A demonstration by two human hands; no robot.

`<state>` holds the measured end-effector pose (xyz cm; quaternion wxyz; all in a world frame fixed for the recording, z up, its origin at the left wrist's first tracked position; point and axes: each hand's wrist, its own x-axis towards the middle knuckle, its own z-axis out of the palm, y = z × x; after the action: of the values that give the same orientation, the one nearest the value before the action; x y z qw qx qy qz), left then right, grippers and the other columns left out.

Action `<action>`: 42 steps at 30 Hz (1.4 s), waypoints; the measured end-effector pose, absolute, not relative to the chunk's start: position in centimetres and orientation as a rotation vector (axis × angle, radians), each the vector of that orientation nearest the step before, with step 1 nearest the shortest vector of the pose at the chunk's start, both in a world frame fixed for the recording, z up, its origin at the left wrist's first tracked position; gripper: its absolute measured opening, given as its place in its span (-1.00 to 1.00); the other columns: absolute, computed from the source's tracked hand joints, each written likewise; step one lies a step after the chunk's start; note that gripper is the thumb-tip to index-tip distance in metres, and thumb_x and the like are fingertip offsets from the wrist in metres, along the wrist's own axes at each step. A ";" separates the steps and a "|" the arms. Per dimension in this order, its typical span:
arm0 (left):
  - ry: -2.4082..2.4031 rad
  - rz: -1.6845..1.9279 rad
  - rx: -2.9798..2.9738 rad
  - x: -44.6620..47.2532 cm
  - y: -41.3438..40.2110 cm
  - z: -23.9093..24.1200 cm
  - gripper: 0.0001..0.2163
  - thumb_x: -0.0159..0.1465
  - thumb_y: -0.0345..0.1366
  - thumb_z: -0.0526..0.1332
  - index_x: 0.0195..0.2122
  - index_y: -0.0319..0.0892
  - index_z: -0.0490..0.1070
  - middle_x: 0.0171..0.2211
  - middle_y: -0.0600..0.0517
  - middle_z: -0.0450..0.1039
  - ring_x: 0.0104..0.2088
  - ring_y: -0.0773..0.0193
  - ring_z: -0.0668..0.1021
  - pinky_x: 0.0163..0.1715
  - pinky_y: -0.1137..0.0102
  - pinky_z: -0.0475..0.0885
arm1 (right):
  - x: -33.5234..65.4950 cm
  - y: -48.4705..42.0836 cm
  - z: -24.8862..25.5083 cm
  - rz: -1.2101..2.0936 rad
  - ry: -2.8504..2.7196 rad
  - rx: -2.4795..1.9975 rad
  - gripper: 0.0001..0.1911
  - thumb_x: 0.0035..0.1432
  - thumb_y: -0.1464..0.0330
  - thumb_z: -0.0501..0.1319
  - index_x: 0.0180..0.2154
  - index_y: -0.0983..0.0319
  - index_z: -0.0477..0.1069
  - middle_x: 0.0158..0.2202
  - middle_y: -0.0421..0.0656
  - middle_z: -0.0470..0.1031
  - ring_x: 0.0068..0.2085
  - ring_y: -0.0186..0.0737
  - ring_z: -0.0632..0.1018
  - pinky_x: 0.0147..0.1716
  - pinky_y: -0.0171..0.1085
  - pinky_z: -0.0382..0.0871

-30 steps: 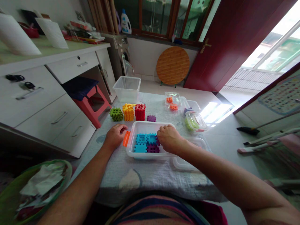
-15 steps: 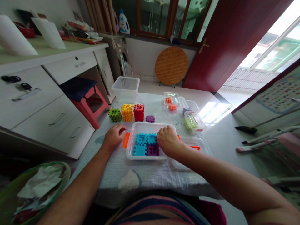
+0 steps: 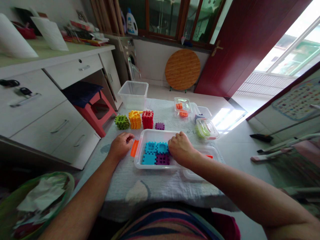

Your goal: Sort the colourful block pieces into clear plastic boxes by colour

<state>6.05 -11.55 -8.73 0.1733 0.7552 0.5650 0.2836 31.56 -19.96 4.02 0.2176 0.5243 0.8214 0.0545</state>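
Note:
A clear plastic box (image 3: 152, 167) with an orange latch (image 3: 134, 148) on its left side stands before me. Blue blocks (image 3: 149, 159) and a purple block (image 3: 162, 159), flat and notched at the edges, lie together inside. My right hand (image 3: 180, 148) is closed over the right part of the box; its fingertips are hidden, so whatever they grip does not show. Beside the latch, my left hand (image 3: 122, 145) lies on the cloth with its fingers curled in and nothing visible in them.
Beyond the box stand green blocks (image 3: 122, 122), yellow blocks (image 3: 135, 120), red blocks (image 3: 147, 120) and a single purple block (image 3: 160, 126). An open clear bin (image 3: 133, 95) is farther back. Small lidded containers (image 3: 207, 128) are at the right, and a clear lid (image 3: 215, 151) lies beside the box.
My right hand has shifted slightly to the right over the box. The left hand stays where it was, and the blocks in the box look unchanged.

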 end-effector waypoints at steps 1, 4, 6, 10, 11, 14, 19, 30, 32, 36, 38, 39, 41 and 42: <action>1.604 0.805 2.141 6.0 -11.5 -8.8 -0.76 0.12 -0.26 0.07 -0.29 -0.18 0.47 -0.32 -0.04 0.49 -0.30 0.15 0.53 -0.24 0.32 0.42 | 31.8 -19.9 4.0 0.158 2.290 1.443 -0.78 0.23 0.48 0.12 -0.17 0.35 0.53 -0.15 0.15 0.60 -0.12 0.00 0.57 -0.15 -0.13 0.30; 1.603 0.808 2.142 6.0 -11.5 -8.9 -0.76 0.12 -0.26 0.07 -0.28 -0.18 0.47 -0.31 -0.05 0.50 -0.31 0.15 0.53 -0.24 0.31 0.42 | 32.4 -19.6 3.9 0.157 2.365 1.427 -0.79 0.25 0.46 0.12 -0.19 0.33 0.53 -0.17 0.11 0.60 -0.13 -0.02 0.59 -0.16 -0.15 0.33; 1.604 0.807 2.146 6.0 -11.5 -8.9 -0.76 0.11 -0.26 0.07 -0.28 -0.18 0.47 -0.31 -0.05 0.50 -0.31 0.15 0.53 -0.24 0.31 0.42 | 32.7 -19.3 3.7 0.105 2.404 1.416 -0.80 0.25 0.44 0.13 -0.18 0.30 0.53 -0.18 0.08 0.61 -0.14 -0.03 0.60 -0.19 -0.16 0.36; 1.607 0.801 2.146 6.0 -11.5 -8.8 -0.75 0.11 -0.25 0.07 -0.27 -0.19 0.47 -0.31 -0.05 0.50 -0.31 0.15 0.53 -0.25 0.31 0.42 | 32.9 -18.8 3.1 -0.037 2.414 1.366 -0.79 0.25 0.44 0.15 -0.16 0.30 0.54 -0.17 0.07 0.62 -0.14 -0.02 0.62 -0.21 -0.17 0.42; 1.610 0.801 2.146 6.0 -11.5 -8.8 -0.75 0.11 -0.25 0.07 -0.28 -0.19 0.47 -0.31 -0.05 0.50 -0.31 0.15 0.53 -0.25 0.31 0.42 | 32.8 -18.7 2.9 -0.069 2.407 1.355 -0.77 0.25 0.44 0.14 -0.16 0.31 0.55 -0.16 0.08 0.61 -0.14 -0.02 0.63 -0.21 -0.18 0.44; 1.617 0.798 2.146 6.1 -11.6 -8.7 -0.75 0.11 -0.25 0.07 -0.29 -0.18 0.47 -0.32 -0.05 0.50 -0.31 0.15 0.53 -0.25 0.31 0.42 | 32.6 -18.3 2.5 -0.153 2.371 1.350 -0.72 0.28 0.46 0.09 -0.15 0.31 0.57 -0.16 0.11 0.61 -0.13 -0.03 0.63 -0.22 -0.18 0.47; 1.611 0.805 2.141 6.1 -11.6 -8.7 -0.75 0.11 -0.24 0.07 -0.28 -0.19 0.48 -0.32 -0.05 0.49 -0.31 0.15 0.53 -0.27 0.32 0.42 | 32.1 -18.1 2.6 -0.189 2.341 1.350 -0.70 0.27 0.46 0.08 -0.14 0.33 0.58 -0.15 0.13 0.60 -0.13 0.01 0.63 -0.23 -0.15 0.51; 1.597 0.807 2.146 6.0 -11.6 -8.7 -0.75 0.11 -0.25 0.07 -0.29 -0.20 0.48 -0.32 -0.06 0.49 -0.32 0.15 0.53 -0.24 0.30 0.43 | 31.7 -18.1 1.5 -0.102 2.406 1.412 -0.71 0.29 0.50 0.03 -0.13 0.33 0.51 -0.13 0.13 0.57 -0.12 -0.01 0.61 -0.24 -0.15 0.50; 1.593 0.808 2.146 6.0 -11.6 -8.7 -0.75 0.11 -0.25 0.07 -0.29 -0.20 0.48 -0.32 -0.06 0.49 -0.32 0.15 0.53 -0.24 0.30 0.43 | 31.9 -18.2 1.5 -0.105 2.443 1.441 -0.71 0.28 0.51 0.03 -0.06 0.35 0.46 -0.13 0.11 0.57 -0.12 -0.02 0.61 -0.24 -0.17 0.49; 1.588 0.811 2.145 6.0 -11.5 -8.7 -0.75 0.12 -0.24 0.07 -0.29 -0.19 0.47 -0.31 -0.06 0.50 -0.31 0.15 0.53 -0.24 0.30 0.42 | 33.4 -17.9 3.1 -0.220 2.490 1.367 -0.75 0.18 0.46 0.20 -0.08 0.35 0.45 -0.12 0.05 0.57 -0.10 -0.09 0.58 -0.18 -0.26 0.43; 1.587 0.812 2.145 6.0 -11.6 -8.7 -0.76 0.12 -0.24 0.07 -0.29 -0.18 0.47 -0.31 -0.05 0.50 -0.31 0.15 0.53 -0.24 0.31 0.42 | 34.6 -17.5 4.3 -0.253 2.540 1.353 -0.81 0.19 0.48 0.19 -0.14 0.31 0.48 -0.14 0.01 0.58 -0.12 -0.16 0.57 -0.18 -0.29 0.38; 1.589 0.812 2.147 6.0 -11.6 -8.7 -0.76 0.12 -0.24 0.07 -0.29 -0.18 0.46 -0.31 -0.05 0.49 -0.31 0.15 0.53 -0.24 0.31 0.42 | 35.1 -17.2 4.8 -0.252 2.561 1.378 -0.81 0.20 0.51 0.16 -0.16 0.29 0.49 -0.15 -0.01 0.59 -0.14 -0.18 0.57 -0.19 -0.30 0.36; 1.590 0.812 2.150 6.1 -11.6 -8.6 -0.77 0.12 -0.24 0.07 -0.30 -0.17 0.46 -0.31 -0.05 0.49 -0.31 0.16 0.52 -0.23 0.31 0.42 | 35.9 -16.9 5.4 -0.239 2.584 1.432 -0.76 0.22 0.56 0.11 -0.18 0.27 0.51 -0.17 -0.03 0.60 -0.17 -0.21 0.56 -0.21 -0.29 0.34; 1.591 0.812 2.152 6.0 -11.6 -8.6 -0.77 0.12 -0.24 0.07 -0.30 -0.17 0.46 -0.32 -0.05 0.49 -0.31 0.16 0.52 -0.24 0.32 0.41 | 36.0 -16.8 5.5 -0.239 2.587 1.442 -0.74 0.21 0.58 0.10 -0.18 0.27 0.52 -0.18 -0.04 0.61 -0.18 -0.21 0.56 -0.21 -0.29 0.33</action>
<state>6.05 -11.60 -8.65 0.1716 0.7582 0.5603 0.2859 35.99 -16.83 5.46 0.0849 0.4834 0.8676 -0.0803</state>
